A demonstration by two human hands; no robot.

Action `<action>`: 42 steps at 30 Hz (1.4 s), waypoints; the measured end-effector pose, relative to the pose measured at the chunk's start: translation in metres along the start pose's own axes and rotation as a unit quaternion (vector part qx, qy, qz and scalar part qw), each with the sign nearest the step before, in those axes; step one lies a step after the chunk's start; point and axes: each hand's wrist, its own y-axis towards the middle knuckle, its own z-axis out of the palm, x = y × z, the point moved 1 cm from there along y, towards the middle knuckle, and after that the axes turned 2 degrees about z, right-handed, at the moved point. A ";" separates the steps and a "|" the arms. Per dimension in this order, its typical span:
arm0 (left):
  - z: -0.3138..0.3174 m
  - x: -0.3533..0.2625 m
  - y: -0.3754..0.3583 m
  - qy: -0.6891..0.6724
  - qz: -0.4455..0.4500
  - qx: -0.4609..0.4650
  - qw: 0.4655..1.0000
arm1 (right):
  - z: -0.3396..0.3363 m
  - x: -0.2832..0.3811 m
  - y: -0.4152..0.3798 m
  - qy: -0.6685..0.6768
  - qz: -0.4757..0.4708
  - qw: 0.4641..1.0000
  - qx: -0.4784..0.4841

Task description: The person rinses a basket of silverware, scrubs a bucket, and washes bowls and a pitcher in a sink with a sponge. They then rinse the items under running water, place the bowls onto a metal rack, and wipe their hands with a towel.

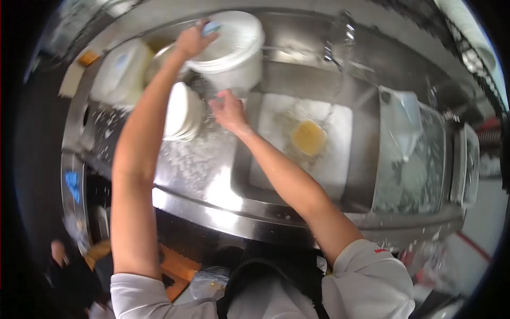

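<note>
A large white bucket (234, 50) stands tilted at the back of a steel sink counter. My left hand (192, 38) reaches over its rim and is closed on a small blue sponge (211, 27) pressed against the bucket. My right hand (228, 109) grips the bucket's lower edge from below. A stack of white plates (182, 110) sits just left of my right hand, beside my left forearm.
A sink basin (340, 159) on the right holds a white board with a yellow sponge (308, 136). A tap (340, 45) stands behind it. A white tub (121, 72) sits at far left, a clear rack (409, 159) at right. The counter (191, 159) is wet and soapy.
</note>
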 end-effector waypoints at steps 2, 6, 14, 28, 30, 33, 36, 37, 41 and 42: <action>0.045 0.022 0.026 0.093 -0.024 0.303 0.948 | -0.078 -0.085 -0.015 -0.091 0.055 0.986 -0.132; 0.048 -0.026 0.018 -0.201 -0.190 0.518 0.810 | -0.244 -0.284 -0.091 -0.392 0.441 0.776 -0.222; -0.006 -0.044 0.008 -0.395 -0.061 0.153 0.904 | -0.201 -0.259 -0.085 0.333 0.494 0.728 -0.338; 0.305 -0.265 -0.187 -0.090 0.032 0.129 0.987 | -0.243 -0.177 -0.143 -0.345 0.204 0.914 -0.059; 0.307 -0.285 -0.193 -0.079 0.057 0.243 0.965 | -0.253 -0.125 -0.147 -0.060 0.343 0.930 -0.118; 0.254 -0.304 -0.175 0.015 0.050 0.446 0.893 | -0.281 -0.125 -0.152 0.046 0.349 0.924 -0.152; 0.273 -0.316 -0.173 0.077 0.235 0.105 0.963 | -0.290 -0.124 -0.150 0.105 0.371 0.921 -0.053; 0.268 -0.307 -0.177 0.129 0.311 0.034 0.941 | -0.298 -0.136 -0.156 0.095 0.334 0.938 -0.015; 0.304 -0.264 -0.157 -0.343 -0.286 0.206 0.871 | -0.332 -0.068 -0.130 -0.105 0.275 0.946 -0.135; 0.341 -0.270 -0.171 -0.511 -0.379 0.098 0.765 | -0.316 -0.080 -0.123 -0.148 0.218 0.934 -0.241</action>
